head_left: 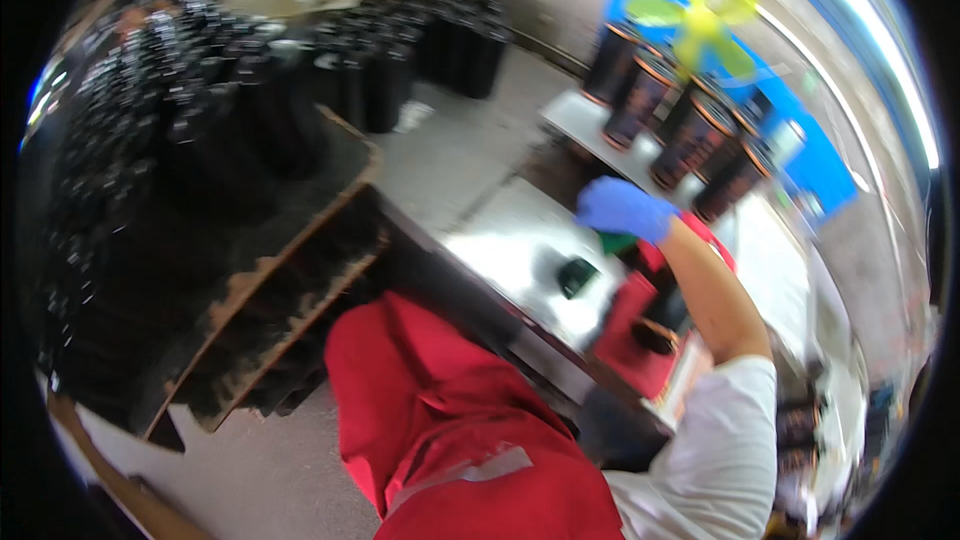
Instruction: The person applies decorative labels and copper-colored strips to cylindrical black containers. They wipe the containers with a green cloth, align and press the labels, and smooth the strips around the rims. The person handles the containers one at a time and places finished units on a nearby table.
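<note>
My right hand [622,210], in a blue glove, reaches over the metal bench [500,232] with its fingers curled closed. What the fingers hold, if anything, is hidden. Just below the hand is a green part [615,241], and a dark green knob-like piece [576,278] sits on the bench beside it. Close to my forearm stands a red fixture [635,345] with a dark, copper-rimmed cylinder [656,334] lying at it. My left hand is out of sight. The whole picture is smeared by motion.
Several black printed cylinders with orange rims [690,145] stand on a white raised shelf [590,125] beyond the hand. Behind them are a yellow-green fan [700,18] and a blue board [800,172]. Many glossy black cylinders [385,90] crowd the left, beside worn brown-edged layers [270,285].
</note>
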The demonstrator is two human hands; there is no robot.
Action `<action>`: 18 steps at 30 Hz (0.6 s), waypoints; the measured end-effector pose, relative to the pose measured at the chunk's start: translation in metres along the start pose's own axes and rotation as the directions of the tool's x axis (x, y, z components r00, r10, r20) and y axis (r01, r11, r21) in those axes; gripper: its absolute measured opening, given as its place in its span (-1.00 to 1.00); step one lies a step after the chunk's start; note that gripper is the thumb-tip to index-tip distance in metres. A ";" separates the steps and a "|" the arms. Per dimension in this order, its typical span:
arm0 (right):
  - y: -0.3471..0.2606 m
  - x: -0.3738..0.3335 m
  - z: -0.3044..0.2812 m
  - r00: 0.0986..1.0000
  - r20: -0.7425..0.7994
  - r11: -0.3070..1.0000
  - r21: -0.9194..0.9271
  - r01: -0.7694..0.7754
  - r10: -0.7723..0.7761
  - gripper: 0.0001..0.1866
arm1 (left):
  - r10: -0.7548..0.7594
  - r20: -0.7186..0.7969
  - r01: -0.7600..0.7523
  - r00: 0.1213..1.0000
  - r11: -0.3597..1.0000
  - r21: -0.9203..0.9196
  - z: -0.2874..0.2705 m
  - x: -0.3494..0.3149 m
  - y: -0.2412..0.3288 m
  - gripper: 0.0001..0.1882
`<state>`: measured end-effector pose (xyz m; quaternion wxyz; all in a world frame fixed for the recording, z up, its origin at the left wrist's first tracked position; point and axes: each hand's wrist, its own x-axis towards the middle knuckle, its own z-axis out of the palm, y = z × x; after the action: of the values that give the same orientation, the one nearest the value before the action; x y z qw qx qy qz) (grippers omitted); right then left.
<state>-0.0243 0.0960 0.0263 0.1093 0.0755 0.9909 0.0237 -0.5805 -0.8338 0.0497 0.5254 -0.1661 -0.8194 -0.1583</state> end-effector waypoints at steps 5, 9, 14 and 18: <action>-0.016 0.026 -0.002 0.984 0.117 0.978 0.140 -0.153 0.138 -0.58 | -0.204 0.230 0.181 0.952 0.977 0.117 -0.046 0.024 0.000 -0.69; -0.012 0.028 0.002 0.993 0.086 0.989 0.129 0.065 -0.076 -0.61 | -0.278 0.226 0.266 0.934 0.960 0.084 -0.049 -0.001 0.101 -0.71; -0.035 0.041 0.011 0.988 0.141 0.971 0.222 -0.088 0.057 -0.54 | -0.326 0.134 0.263 0.936 0.899 0.351 -0.088 0.014 0.163 -0.74; -0.025 0.033 0.032 0.958 0.272 0.989 0.132 0.060 -0.095 -0.51 | -0.448 0.209 0.411 0.869 0.890 0.196 -0.082 0.023 0.215 -0.70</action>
<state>-0.0532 0.0776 -0.0133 0.2430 0.0458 0.9675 -0.0524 -0.4288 -0.6747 0.1221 0.3807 0.0406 -0.9042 -0.1893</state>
